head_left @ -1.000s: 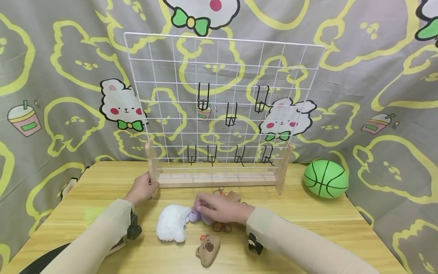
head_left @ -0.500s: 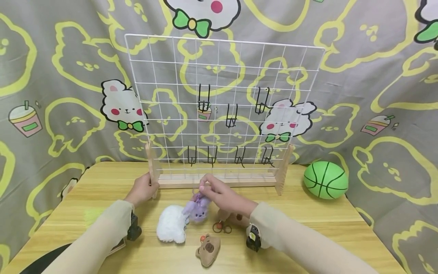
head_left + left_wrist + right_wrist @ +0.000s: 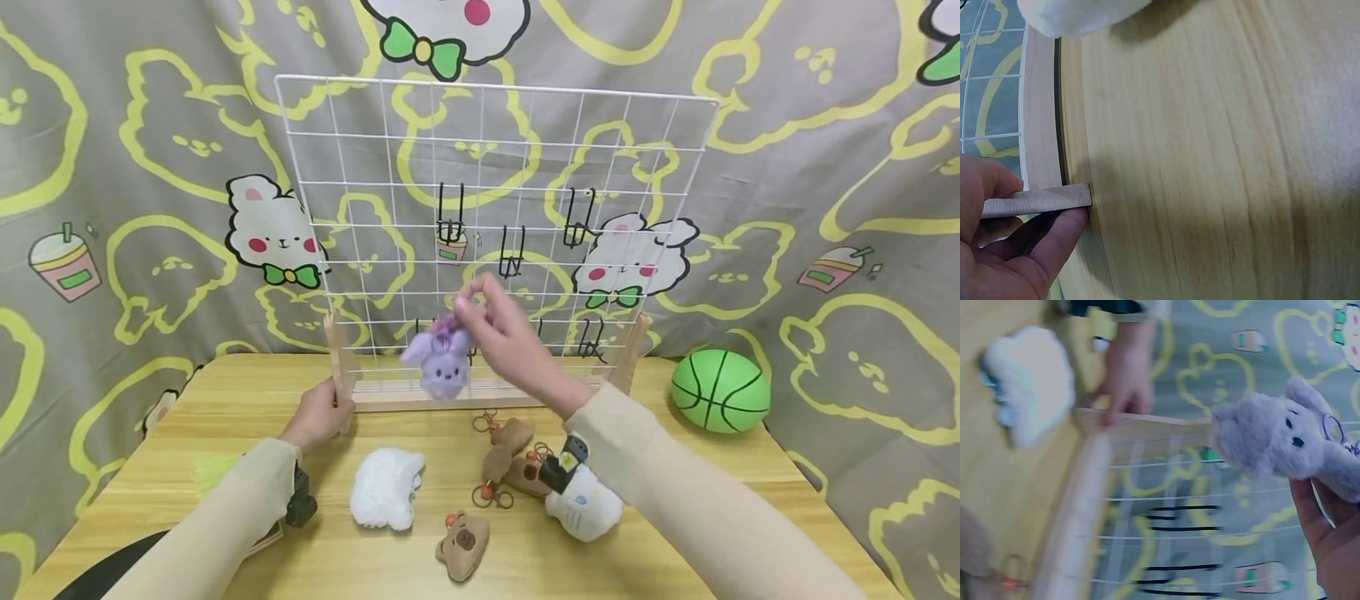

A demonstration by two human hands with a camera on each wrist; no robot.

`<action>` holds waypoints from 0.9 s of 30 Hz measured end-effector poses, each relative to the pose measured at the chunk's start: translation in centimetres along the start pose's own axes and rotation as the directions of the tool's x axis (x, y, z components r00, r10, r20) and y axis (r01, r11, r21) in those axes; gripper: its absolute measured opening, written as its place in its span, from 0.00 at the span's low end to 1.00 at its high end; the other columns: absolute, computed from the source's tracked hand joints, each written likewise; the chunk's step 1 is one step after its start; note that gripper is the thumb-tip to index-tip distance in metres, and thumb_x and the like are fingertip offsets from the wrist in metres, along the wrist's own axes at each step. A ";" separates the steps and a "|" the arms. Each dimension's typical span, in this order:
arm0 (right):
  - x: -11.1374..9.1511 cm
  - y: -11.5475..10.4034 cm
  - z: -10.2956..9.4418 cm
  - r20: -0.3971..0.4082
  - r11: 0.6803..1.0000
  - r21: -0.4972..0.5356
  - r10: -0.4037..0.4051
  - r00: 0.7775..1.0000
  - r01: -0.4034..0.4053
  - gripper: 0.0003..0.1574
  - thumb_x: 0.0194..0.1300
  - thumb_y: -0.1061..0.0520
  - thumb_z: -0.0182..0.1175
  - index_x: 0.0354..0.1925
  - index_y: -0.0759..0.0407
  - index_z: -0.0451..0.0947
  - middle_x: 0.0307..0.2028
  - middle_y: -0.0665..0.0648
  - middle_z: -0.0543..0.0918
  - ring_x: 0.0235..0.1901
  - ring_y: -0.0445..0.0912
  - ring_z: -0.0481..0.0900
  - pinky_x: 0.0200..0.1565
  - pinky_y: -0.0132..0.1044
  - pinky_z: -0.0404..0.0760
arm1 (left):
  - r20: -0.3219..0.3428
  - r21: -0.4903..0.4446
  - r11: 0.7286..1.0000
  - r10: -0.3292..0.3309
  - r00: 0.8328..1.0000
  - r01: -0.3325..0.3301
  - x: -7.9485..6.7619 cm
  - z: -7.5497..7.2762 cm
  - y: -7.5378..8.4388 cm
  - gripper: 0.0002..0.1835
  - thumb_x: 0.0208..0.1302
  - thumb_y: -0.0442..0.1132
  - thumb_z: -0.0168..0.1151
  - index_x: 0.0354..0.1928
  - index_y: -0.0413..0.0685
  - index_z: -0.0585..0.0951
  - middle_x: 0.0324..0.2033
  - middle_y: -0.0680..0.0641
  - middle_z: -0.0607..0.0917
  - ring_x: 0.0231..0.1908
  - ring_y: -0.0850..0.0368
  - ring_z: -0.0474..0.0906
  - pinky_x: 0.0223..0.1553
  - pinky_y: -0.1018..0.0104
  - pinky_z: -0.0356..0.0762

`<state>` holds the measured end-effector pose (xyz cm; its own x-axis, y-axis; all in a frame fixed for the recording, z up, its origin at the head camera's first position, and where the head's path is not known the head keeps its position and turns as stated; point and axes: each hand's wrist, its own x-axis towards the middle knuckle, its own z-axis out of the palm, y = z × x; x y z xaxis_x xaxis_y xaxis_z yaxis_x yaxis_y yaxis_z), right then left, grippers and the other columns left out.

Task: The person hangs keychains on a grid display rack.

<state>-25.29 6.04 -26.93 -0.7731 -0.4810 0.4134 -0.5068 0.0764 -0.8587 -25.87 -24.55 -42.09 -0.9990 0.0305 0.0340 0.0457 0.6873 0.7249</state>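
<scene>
My right hand (image 3: 513, 346) pinches the purple strap and ring end of a plush bunny keychain (image 3: 445, 372), which hangs below the fingers in front of the white wire grid. In the right wrist view the bunny (image 3: 1272, 434) shows its long ears and dark eyes. Far to the left, my left hand (image 3: 318, 414) grips the left wooden side post (image 3: 335, 346) of the grid stand. The left wrist view has thumb and fingers on either side of that post (image 3: 1041, 200). Black double hooks (image 3: 512, 252) hang on the grid, some lower ones hidden behind bunny and hand.
On the table lie a fluffy white plush (image 3: 386, 490), a brown bear-like plush (image 3: 463, 546), several brown plush keychains (image 3: 513, 437) and another white plush (image 3: 587, 505). A green ball (image 3: 720, 392) rests at the right. A patterned cloth hangs behind the grid.
My right hand has picked the purple bunny keychain up off the table, raising it in front of the grid. My left hand stays on the side post.
</scene>
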 end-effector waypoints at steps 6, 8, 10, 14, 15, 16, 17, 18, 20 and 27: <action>3.1 -3.0 -0.9 -0.151 0.992 0.005 -0.122 0.981 0.124 0.08 0.84 0.59 0.43 0.50 0.64 0.64 0.43 0.69 0.90 0.24 0.45 0.83 0.24 0.32 0.78 | 0.005 -0.007 1.000 -0.005 1.000 0.005 -0.1 -0.2 0.1 0.30 0.71 0.31 0.51 0.72 0.22 0.65 0.54 0.20 0.81 0.35 0.50 0.82 0.32 0.62 0.81; 3.8 -3.5 -0.9 -0.190 0.990 -0.009 -0.138 0.972 0.139 0.07 0.83 0.59 0.44 0.50 0.63 0.64 0.43 0.70 0.90 0.23 0.43 0.83 0.24 0.32 0.78 | 0.007 -0.006 1.000 -0.009 1.000 0.009 -0.1 -0.2 0.1 0.30 0.71 0.31 0.50 0.72 0.22 0.64 0.55 0.19 0.80 0.35 0.50 0.82 0.31 0.62 0.81; 4.4 -3.7 -0.8 -0.214 0.991 -0.022 -0.132 0.968 0.130 0.07 0.84 0.58 0.44 0.50 0.62 0.64 0.44 0.71 0.90 0.23 0.42 0.82 0.24 0.33 0.77 | 0.011 -0.010 1.000 -0.013 1.000 0.013 -0.2 -0.2 0.1 0.30 0.72 0.31 0.50 0.72 0.22 0.64 0.55 0.19 0.80 0.34 0.50 0.82 0.30 0.62 0.80; 5.0 -3.6 -0.3 -0.241 0.997 -0.034 -0.073 0.968 0.067 0.07 0.84 0.58 0.44 0.49 0.61 0.64 0.45 0.69 0.90 0.23 0.42 0.81 0.26 0.31 0.77 | 0.022 -0.026 1.000 -0.012 1.000 0.013 -0.3 0.1 -0.2 0.31 0.72 0.31 0.50 0.73 0.24 0.63 0.53 0.20 0.81 0.31 0.50 0.81 0.28 0.63 0.79; 5.1 -3.4 -0.3 -0.247 0.998 -0.037 -0.057 0.967 0.049 0.07 0.84 0.58 0.44 0.49 0.62 0.64 0.45 0.69 0.90 0.24 0.42 0.82 0.27 0.30 0.77 | 0.023 -0.030 0.999 -0.011 1.000 0.012 -0.3 0.1 -0.2 0.31 0.71 0.31 0.50 0.74 0.25 0.63 0.53 0.20 0.82 0.30 0.51 0.81 0.27 0.63 0.78; 5.1 -3.3 -0.2 -0.254 0.999 -0.045 -0.041 0.966 0.031 0.07 0.84 0.58 0.44 0.49 0.62 0.64 0.45 0.69 0.90 0.24 0.42 0.82 0.26 0.30 0.76 | 0.025 -0.033 0.999 -0.009 1.000 0.009 -0.3 0.2 -0.2 0.31 0.71 0.31 0.50 0.74 0.25 0.63 0.52 0.21 0.82 0.30 0.51 0.80 0.27 0.64 0.78; 5.2 -3.2 -0.2 -0.262 0.998 -0.056 -0.027 0.965 0.013 0.06 0.84 0.58 0.44 0.49 0.61 0.64 0.45 0.69 0.90 0.25 0.42 0.82 0.26 0.30 0.75 | 0.023 -0.034 0.999 -0.003 1.000 0.004 -0.3 0.2 -0.2 0.31 0.71 0.31 0.50 0.73 0.24 0.63 0.51 0.21 0.82 0.29 0.52 0.79 0.26 0.64 0.77; 5.2 -3.1 -0.2 -0.269 0.998 -0.068 -0.015 0.963 -0.003 0.06 0.84 0.57 0.45 0.49 0.61 0.64 0.45 0.69 0.90 0.25 0.42 0.82 0.26 0.29 0.74 | 0.020 -0.037 0.999 -0.004 1.000 0.004 -0.3 0.2 -0.2 0.30 0.71 0.31 0.50 0.73 0.24 0.64 0.50 0.22 0.83 0.28 0.52 0.79 0.26 0.64 0.77; 5.2 -2.8 -0.2 -0.277 0.995 -0.093 -0.001 0.961 -0.025 0.06 0.84 0.57 0.44 0.49 0.60 0.64 0.46 0.68 0.90 0.22 0.41 0.79 0.23 0.30 0.68 | 0.015 -0.041 0.999 -0.007 1.000 0.007 -0.2 0.2 -0.1 0.30 0.71 0.31 0.49 0.73 0.24 0.64 0.48 0.23 0.84 0.27 0.53 0.78 0.25 0.64 0.76; 4.8 -2.3 -0.1 -0.272 0.986 -0.162 -0.002 0.962 -0.043 0.09 0.83 0.56 0.47 0.53 0.61 0.67 0.29 0.61 0.86 0.17 0.39 0.62 0.21 0.31 0.61 | 0.017 -0.053 0.999 -0.001 1.000 0.002 0.0 0.0 -0.2 0.31 0.70 0.31 0.48 0.74 0.25 0.63 0.46 0.24 0.83 0.26 0.54 0.78 0.24 0.63 0.77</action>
<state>-27.88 3.67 -22.99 -0.8465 -0.2258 0.4822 -0.5279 0.2377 -0.8154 -25.84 -24.72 -42.26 -0.9989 0.0422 0.0213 0.0436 0.6482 0.7602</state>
